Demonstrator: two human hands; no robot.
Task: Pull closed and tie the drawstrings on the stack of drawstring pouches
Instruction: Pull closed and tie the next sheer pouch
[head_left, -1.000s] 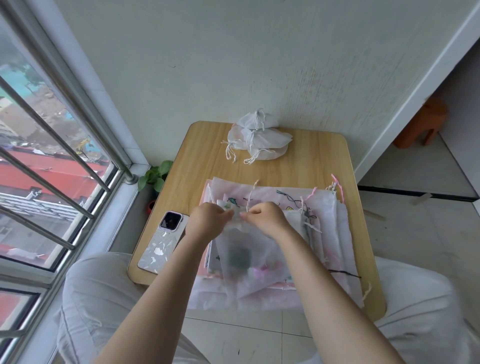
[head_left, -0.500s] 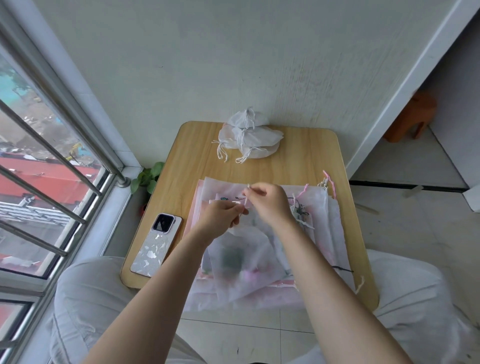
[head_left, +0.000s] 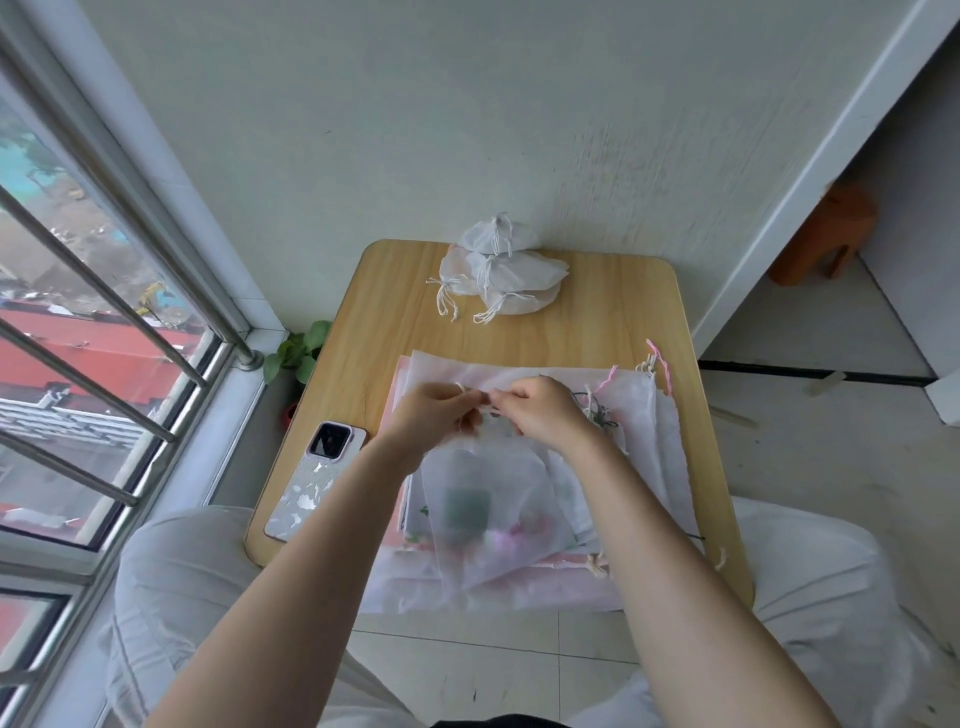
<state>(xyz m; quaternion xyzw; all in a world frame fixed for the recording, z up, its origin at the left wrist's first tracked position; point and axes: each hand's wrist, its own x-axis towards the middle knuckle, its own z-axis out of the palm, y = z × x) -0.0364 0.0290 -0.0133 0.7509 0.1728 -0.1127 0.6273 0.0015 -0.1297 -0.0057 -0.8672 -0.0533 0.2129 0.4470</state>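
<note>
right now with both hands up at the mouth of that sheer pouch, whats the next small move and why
Probably draw the two hands apart to cinch the cord. The left hand and right hand meet fingertip to fingertip at the gathered top of the sheer pouch, each apparently pinching its drawstring; blur hides whether a knot exists. It hangs over the flat stack, unlike the tied pouches behind.

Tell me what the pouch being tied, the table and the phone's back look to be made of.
Pouch: thin, matte, sheer white fabric, probably non-woven or organza; dark and pink shapes show through it.
Table: light wood or wood-look laminate, smooth; straight grain lines and rounded corners show.
Phone: glossy back, probably a plastic case; its pale patches look like reflections, though a print is possible.
</note>
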